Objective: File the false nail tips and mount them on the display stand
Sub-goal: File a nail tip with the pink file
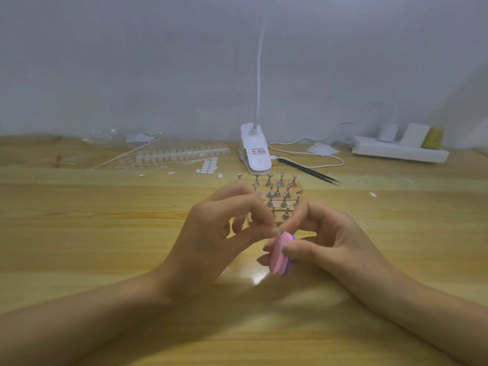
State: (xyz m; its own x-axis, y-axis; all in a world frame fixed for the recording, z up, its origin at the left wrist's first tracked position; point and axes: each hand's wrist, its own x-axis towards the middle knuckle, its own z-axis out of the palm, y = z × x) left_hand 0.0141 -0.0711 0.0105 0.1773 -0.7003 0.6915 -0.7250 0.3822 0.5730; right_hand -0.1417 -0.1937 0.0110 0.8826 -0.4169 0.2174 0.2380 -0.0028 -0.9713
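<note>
My right hand [327, 241] grips a small pink and purple nail file block [280, 253] between thumb and fingers, held upright just above the wooden table [105, 233]. My left hand [219, 233] pinches a tiny clear nail tip [276, 230] against the top edge of the file; the tip is mostly hidden by the fingertips. Right behind both hands stands the display stand [280, 196], a wooden base with several small metal holders; its near part is hidden by my fingers.
Strips of clear false nail tips [182, 154] and a sheet of white adhesive dots [208, 166] lie at the back left. A white clip lamp [254, 149], black tweezers [309, 170], a cable and a white power strip [398, 151] sit at the back.
</note>
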